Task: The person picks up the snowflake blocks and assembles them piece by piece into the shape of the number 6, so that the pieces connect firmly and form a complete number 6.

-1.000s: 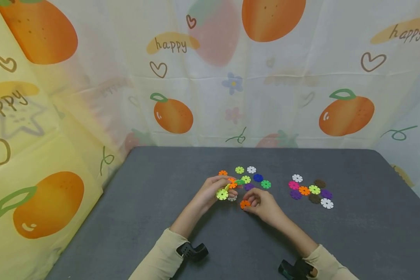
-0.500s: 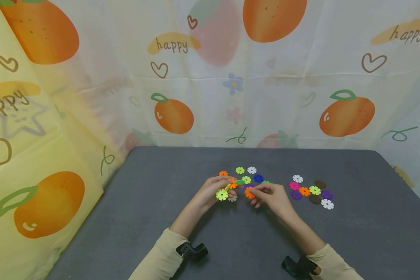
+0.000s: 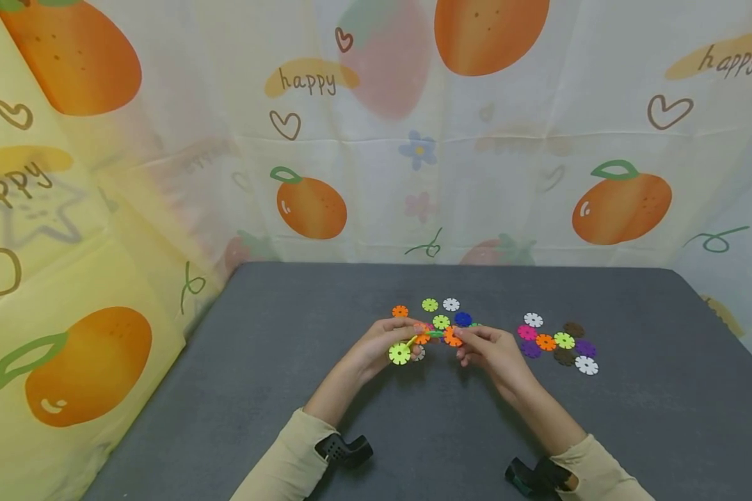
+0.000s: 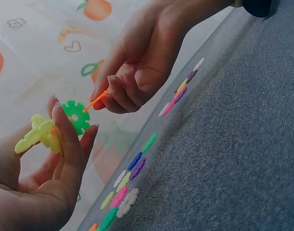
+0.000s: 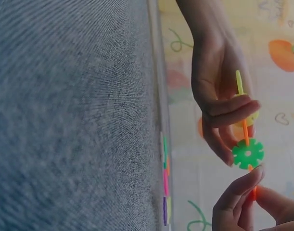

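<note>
My left hand (image 3: 376, 344) holds a small chain of notched plastic discs above the table. In that chain are a yellow-green disc (image 3: 399, 353), another yellow piece, an orange disc (image 3: 422, 335) and, at its right end, a green disc (image 4: 77, 117). My right hand (image 3: 494, 355) pinches a separate orange disc (image 3: 453, 337) between thumb and fingertips. Its edge meets the rim of the green disc in both wrist views; how deep it sits in a notch I cannot tell. Fingers partly cover the orange and yellow pieces.
Loose notched discs lie behind the hands, among them a blue disc (image 3: 462, 319), a white disc (image 3: 451, 305) and an orange disc (image 3: 400, 311). A second group, with a pink disc (image 3: 533, 319), lies to the right on the grey table (image 3: 275, 334).
My right hand has lifted the orange disc up from lower right and brought it against the green disc. The left hand's chain has tilted slightly and shifted a little right.
</note>
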`<state>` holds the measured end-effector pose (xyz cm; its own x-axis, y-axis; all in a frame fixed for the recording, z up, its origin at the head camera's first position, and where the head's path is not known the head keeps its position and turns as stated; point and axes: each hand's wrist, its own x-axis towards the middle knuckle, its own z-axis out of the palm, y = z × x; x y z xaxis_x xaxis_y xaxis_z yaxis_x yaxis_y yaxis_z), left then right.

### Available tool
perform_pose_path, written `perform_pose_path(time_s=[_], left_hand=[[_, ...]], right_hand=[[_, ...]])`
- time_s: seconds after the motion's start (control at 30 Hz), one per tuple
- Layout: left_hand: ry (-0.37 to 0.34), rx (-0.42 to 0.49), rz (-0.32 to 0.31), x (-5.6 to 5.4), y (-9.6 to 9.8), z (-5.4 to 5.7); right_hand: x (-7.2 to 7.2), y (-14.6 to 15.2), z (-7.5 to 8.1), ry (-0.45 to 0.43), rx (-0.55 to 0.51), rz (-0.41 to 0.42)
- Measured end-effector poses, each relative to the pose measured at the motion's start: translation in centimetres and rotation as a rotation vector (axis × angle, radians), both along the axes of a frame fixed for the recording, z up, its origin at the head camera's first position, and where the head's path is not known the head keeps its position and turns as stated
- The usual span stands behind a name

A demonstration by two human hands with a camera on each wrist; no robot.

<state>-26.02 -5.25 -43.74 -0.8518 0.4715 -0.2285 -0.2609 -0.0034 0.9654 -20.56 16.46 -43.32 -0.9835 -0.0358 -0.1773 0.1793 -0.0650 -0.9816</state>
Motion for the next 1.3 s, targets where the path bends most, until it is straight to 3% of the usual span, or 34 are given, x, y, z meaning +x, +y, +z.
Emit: perform_pose_path(time_s=[0.43,0.87,1.13,1.3], left_hand=[[0.031,-0.005,-0.097,0.16,-0.26,0.15],[0.034,-0.025,-0.104,0.33,0.06,-0.31],[0.016,0.012,-0.039,0.3,0.19,-0.6],[0.03,0.01,-0.08,0.29,0.21,-0.64]], right_hand=[[0.05,0.02,-0.04,-0.018,-0.038,0.011],[0.01,-0.13,-0.33,-0.036,-0.065,-0.008],[-0.02,-0.12,-0.3,-0.034,-0.069,-0.012],[0.09,-0.29,-0.29,-0.032,-0.044,-0.001]])
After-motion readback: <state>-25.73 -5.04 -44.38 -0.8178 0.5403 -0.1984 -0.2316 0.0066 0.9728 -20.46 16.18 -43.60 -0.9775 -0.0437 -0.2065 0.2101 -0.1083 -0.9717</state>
